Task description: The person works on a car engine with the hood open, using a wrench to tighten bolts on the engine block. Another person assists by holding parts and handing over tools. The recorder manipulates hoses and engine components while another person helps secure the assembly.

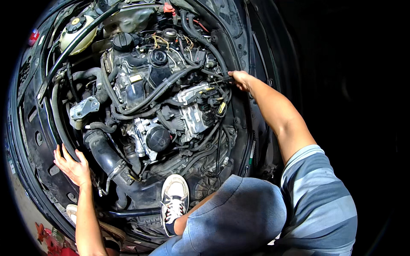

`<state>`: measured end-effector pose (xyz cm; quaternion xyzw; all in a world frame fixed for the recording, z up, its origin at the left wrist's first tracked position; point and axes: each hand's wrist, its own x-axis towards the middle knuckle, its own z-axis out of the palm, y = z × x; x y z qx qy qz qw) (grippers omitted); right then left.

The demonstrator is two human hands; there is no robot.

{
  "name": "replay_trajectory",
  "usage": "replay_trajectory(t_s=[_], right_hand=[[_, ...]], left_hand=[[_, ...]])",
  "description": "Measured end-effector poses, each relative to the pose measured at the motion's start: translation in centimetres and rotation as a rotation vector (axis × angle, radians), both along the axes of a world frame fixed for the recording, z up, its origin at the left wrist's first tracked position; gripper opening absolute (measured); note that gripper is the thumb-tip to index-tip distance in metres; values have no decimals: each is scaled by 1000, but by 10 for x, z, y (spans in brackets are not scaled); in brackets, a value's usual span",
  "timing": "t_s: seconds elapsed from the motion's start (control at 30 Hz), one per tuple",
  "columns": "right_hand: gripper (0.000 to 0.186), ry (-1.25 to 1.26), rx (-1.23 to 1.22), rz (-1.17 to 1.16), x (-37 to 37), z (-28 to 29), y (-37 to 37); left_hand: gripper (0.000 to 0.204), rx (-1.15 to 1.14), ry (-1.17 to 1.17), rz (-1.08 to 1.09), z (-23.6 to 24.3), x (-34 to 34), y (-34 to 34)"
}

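Observation:
An uncovered car engine (pixel 141 85) fills the middle of the view. At its right side my right hand (pixel 241 80) is closed on a black wiring harness (pixel 215 76) that runs across the engine's top; the fingertips are partly hidden. My left hand (pixel 73 167) lies with fingers spread by the left edge of the engine bay. Those fingers touch or rest beside a black hose (pixel 59 115) along the inner fender. Close to that hand is a wide black intake pipe (pixel 101 149). A silver engine control unit with connectors (pixel 194 113) sits below the harness.
A cream coolant tank (pixel 77 36) with a dark cap stands at the upper left, crossed by a black strut bar (pixel 81 40). A red terminal cover (pixel 169 8) is at the top. My white shoe (pixel 175 196) rests on the bay's front. Red items (pixel 49 239) lie on the floor lower left.

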<state>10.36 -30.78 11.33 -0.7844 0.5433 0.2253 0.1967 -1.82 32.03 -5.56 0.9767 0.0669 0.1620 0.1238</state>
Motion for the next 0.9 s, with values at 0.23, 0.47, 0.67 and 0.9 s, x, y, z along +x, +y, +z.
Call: replay_trajectory(t_s=[0.23, 0.47, 0.67, 0.9], right_hand=[[40, 259, -373, 2056, -8, 31, 20], [28, 289, 7, 20, -2, -16, -29], [36, 341, -404, 1828, -10, 27, 13], [17, 532, -435, 1996, 0, 14, 33]], left_hand=[[51, 0, -4, -17, -5, -2, 6], [48, -1, -51, -29, -6, 1, 0], [47, -6, -66, -48, -6, 0, 5], [47, 107, -45, -43, -12, -3, 11]])
